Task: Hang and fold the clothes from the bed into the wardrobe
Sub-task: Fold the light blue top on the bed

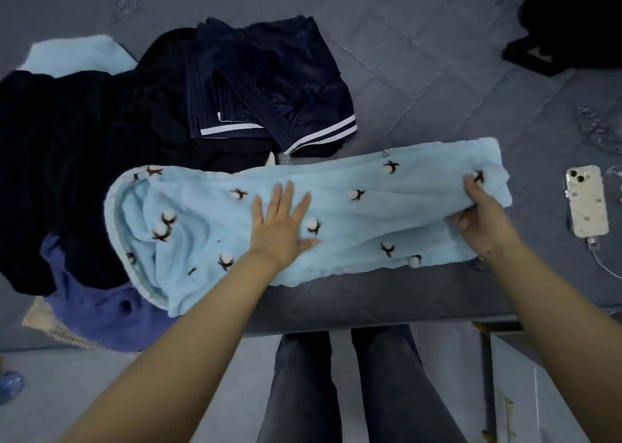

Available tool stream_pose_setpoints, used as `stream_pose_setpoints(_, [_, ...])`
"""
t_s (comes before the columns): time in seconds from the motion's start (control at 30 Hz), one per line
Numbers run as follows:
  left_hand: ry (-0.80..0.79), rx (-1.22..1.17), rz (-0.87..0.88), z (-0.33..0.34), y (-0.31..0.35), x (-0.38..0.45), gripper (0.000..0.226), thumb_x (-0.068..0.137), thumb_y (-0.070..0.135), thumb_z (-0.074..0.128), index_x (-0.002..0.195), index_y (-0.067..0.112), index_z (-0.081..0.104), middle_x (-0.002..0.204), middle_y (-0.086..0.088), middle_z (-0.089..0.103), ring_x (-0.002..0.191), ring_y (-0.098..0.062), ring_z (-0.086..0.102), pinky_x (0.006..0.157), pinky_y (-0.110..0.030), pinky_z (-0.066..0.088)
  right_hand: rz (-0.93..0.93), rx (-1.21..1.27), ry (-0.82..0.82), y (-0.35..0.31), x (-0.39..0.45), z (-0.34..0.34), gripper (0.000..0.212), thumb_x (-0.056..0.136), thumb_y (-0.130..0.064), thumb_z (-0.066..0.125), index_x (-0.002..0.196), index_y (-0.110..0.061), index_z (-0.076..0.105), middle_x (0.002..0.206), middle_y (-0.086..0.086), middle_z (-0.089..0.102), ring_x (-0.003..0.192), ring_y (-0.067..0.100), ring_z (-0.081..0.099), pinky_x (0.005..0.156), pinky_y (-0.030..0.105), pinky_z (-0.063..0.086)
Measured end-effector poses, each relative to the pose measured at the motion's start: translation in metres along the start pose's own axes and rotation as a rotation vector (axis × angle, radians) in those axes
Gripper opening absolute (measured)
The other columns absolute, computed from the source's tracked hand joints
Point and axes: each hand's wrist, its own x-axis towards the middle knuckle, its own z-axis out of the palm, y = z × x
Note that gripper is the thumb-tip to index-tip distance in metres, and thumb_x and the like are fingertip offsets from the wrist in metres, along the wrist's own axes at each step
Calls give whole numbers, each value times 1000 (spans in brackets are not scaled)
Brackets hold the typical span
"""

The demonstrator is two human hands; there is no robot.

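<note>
The light blue fleece garment (pixel 303 217) lies stretched across the near edge of the bed (pixel 420 72), mid-frame. The left hand (pixel 282 220) presses flat on its middle with fingers spread, probably to pin and smooth it, while the right hand (pixel 481 213) grips the right end, likely to bring it over in a fold. To the left, dark clothes (pixel 84 146), navy shorts (pixel 269 86) and a purple garment (pixel 101 308) await. A phone (pixel 587 200) rests at the right.

Dim, cool, even light with soft, faint shadows and no glare. Wide-angle bending stretches the edges; the dark clothes (pixel 67 160) lose detail, and corners look slightly soft.
</note>
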Motion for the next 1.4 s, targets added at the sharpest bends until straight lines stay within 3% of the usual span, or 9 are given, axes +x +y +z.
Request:
stream_pose_setpoints(0.1, [-138,126,-70,22,4,5,99,88,71,42,152,31,-22,155,-7,-37,143,-27,-33,112,-55,-19,-9,-181,124,-8,7,-5,23,87,-34,71,107,-25,68,113,-4,71,106,16,66,79,31,57])
stream_pose_setpoints(0.2, [-132,-73,-78,14,2,11,96,85,64,57,156,35,-2,160,-2,-28,146,-21,-28,114,-53,-20,154,-281,226,2,10,-12,15,88,-32,70,97,-25,61,106,-2,64,98,19,62,76,36,56])
stream_pose_setpoints(0.3, [345,-498,-139,-2,8,-3,68,81,39,76,142,27,48,161,-7,20,149,-24,14,119,-44,4,194,-184,249,8,12,-9,33,84,-38,73,111,-23,59,107,-3,61,96,16,59,71,34,56])
stream_pose_setpoints(0.4, [840,-784,-481,0,22,-22,66,78,19,81,134,7,50,139,-17,43,128,-30,42,111,-33,31,109,-43,377,7,16,1,50,82,-39,76,124,-18,59,117,-1,62,101,17,59,82,38,57])
stream_pose_setpoints(0.5, [675,-1432,-947,1,40,-20,89,75,26,84,144,11,29,140,-9,45,122,-19,48,108,-37,42,58,-17,501,7,16,5,38,83,-35,75,111,-15,61,111,-1,63,103,18,59,94,39,53])
stream_pose_setpoints(0.67, [530,-1623,-1018,6,42,-9,79,84,16,75,141,19,21,131,-5,48,117,-22,53,103,-42,47,-30,-115,444,8,0,-10,24,91,-32,68,108,-17,62,101,-8,64,102,16,60,90,34,54])
stream_pose_setpoints(0.9, [715,-1241,-849,10,18,-9,54,79,2,70,119,27,43,80,9,45,63,-1,48,64,-14,45,6,-143,381,21,-13,-38,26,92,-22,67,114,-10,63,104,-1,66,93,15,63,75,34,59])
stream_pose_setpoints(1.13, [824,-843,-1090,-1,60,-7,91,69,8,73,148,16,28,141,-16,34,117,-33,44,98,-43,37,119,-217,287,24,-10,-65,21,86,-26,73,100,-13,65,91,2,64,76,14,61,67,27,57])
stream_pose_setpoints(1.4, [291,-418,-129,3,174,33,64,96,29,56,153,19,27,162,-13,10,149,-29,11,119,-47,13,259,85,332,47,-24,-117,47,99,-42,47,132,-11,56,116,11,63,101,22,60,98,39,47])
